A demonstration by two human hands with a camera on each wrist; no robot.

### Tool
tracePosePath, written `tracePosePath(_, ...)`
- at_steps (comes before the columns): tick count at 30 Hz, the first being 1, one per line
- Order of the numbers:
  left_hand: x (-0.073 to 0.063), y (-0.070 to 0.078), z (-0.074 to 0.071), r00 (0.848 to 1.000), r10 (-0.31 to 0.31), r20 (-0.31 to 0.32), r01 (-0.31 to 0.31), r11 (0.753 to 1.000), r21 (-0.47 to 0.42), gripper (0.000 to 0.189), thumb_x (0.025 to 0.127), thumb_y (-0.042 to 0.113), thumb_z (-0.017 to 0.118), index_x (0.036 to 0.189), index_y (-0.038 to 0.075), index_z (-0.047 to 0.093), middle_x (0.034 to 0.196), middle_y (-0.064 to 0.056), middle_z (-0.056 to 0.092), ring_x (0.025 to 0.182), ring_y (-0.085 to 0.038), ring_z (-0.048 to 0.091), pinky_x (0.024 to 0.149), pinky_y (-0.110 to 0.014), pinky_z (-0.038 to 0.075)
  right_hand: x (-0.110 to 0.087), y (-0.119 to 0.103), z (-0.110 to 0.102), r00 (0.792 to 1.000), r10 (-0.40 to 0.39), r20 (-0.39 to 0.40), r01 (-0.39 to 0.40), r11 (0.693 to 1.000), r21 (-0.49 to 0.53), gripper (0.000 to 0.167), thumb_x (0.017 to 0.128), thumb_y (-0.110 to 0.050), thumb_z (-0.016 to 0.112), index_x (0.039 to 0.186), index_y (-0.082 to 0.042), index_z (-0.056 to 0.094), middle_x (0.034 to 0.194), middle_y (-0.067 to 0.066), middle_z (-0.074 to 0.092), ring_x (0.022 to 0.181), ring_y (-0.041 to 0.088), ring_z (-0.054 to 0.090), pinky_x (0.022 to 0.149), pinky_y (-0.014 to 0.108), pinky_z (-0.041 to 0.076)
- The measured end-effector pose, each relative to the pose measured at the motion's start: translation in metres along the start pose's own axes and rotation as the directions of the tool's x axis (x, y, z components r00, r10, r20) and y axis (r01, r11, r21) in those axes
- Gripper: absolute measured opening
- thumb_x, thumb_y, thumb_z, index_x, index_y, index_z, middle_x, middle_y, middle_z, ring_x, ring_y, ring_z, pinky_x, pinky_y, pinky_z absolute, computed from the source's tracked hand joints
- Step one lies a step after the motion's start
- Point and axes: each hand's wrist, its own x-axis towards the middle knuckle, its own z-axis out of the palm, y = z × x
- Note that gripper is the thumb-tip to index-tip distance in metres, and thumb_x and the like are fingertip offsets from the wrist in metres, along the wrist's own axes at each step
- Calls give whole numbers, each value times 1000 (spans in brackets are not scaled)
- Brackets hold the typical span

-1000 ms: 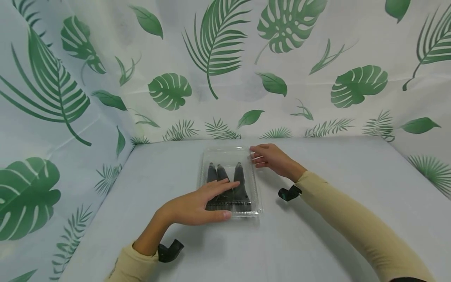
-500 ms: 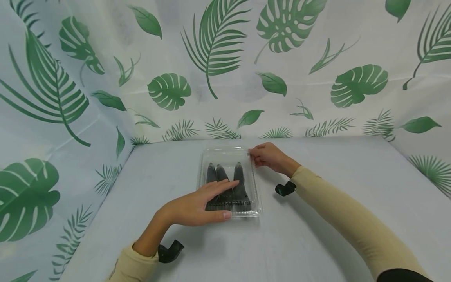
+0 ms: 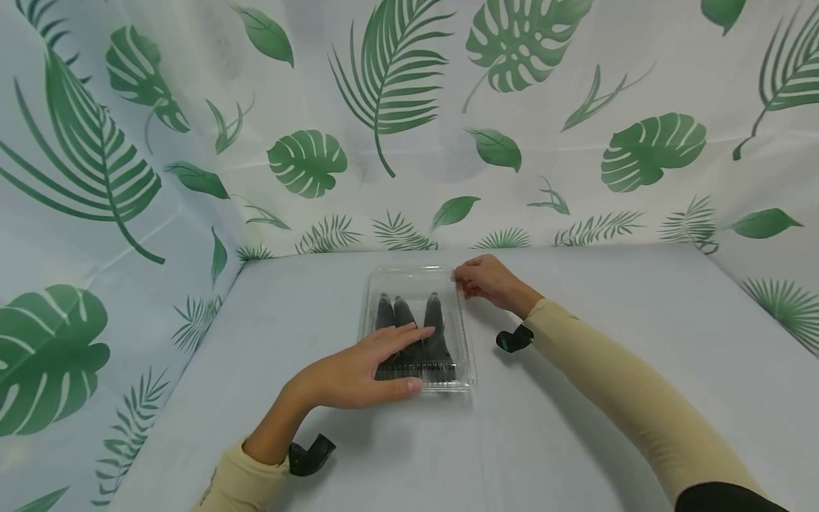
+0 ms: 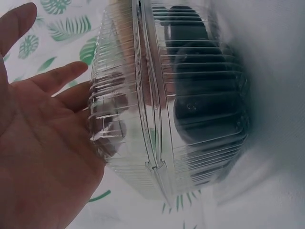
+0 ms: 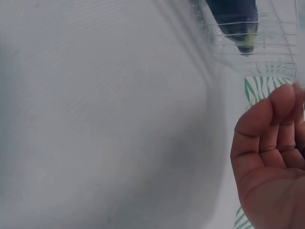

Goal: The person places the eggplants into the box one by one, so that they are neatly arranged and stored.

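Observation:
A clear plastic clamshell container [image 3: 412,281] lies lengthwise on the table, its lid down. Inside are three dark, tapered, bluish-black things [image 3: 435,313]; one shows a yellowish-green tip [image 5: 249,43] in the right wrist view. My left hand [image 3: 358,373] rests flat across the near part of the lid, fingers straight and thumb spread. In the left wrist view the lid and base rims [image 4: 147,95] meet along the side, and the palm [image 4: 47,148] faces the lid. My right hand [image 3: 489,281] pinches the far right corner of the container with thumb and forefinger, the other fingers curled.
A white cloth covers the table [image 3: 576,441]. Behind and to the left hangs a white curtain [image 3: 409,171] printed with green leaves. Black wrist straps [image 3: 311,455] stick out below both beige sleeves [image 3: 621,384].
My right hand's fingers have closed from a looser spread to a pinch at the far right corner, and the forearm has shifted slightly left. The left hand and container stay put.

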Motion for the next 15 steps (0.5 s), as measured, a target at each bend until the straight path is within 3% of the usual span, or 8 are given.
tracePosePath(4, 0, 5, 3, 993, 63, -105, -63, 998, -5, 66, 108, 41, 63, 166, 15, 43, 170, 1, 39, 158, -20, 30, 123, -58, 30, -2, 2, 0, 1000, 6, -5, -6, 1000, 20, 20, 106, -7, 62, 103, 12, 68, 76, 5, 65, 68, 17, 60, 67, 29, 57)
tracePosePath(7, -4, 13, 8, 969, 103, -223, -115, 992, -43, 57, 110, 35, 63, 161, 14, 51, 161, 1, 52, 150, -18, 45, 119, -55, 39, -2, 2, 0, 1000, 3, 3, -3, 1000, 18, 23, 106, -8, 62, 104, 14, 67, 76, 5, 65, 68, 17, 60, 68, 29, 57)
tracePosePath(9, -8, 18, 11, 951, 104, -291, -144, 982, -119, 53, 110, 31, 63, 160, 16, 53, 157, 1, 56, 144, -19, 52, 115, -53, 44, -3, 3, 0, 1000, -1, 8, 1, 1000, 12, 26, 107, -9, 61, 106, 16, 65, 75, 5, 65, 68, 17, 60, 69, 30, 58)
tracePosePath(11, -13, 21, 15, 940, 80, -333, -165, 957, -238, 54, 111, 30, 62, 162, 19, 49, 158, 1, 56, 144, -21, 53, 113, -50, 47, -3, 3, 0, 1000, -1, 12, 1, 1000, 3, 29, 107, -11, 61, 109, 18, 64, 75, 5, 65, 68, 18, 60, 69, 30, 58)
tracePosePath(15, -22, 22, 21, 930, 57, -364, -231, 861, -453, 62, 114, 29, 55, 171, 20, 30, 168, -1, 42, 153, -26, 42, 118, -39, 41, -3, 3, 1, 1000, 7, 21, -7, 1000, 4, 29, 108, -12, 61, 112, 17, 63, 77, 6, 64, 69, 18, 59, 70, 30, 57)
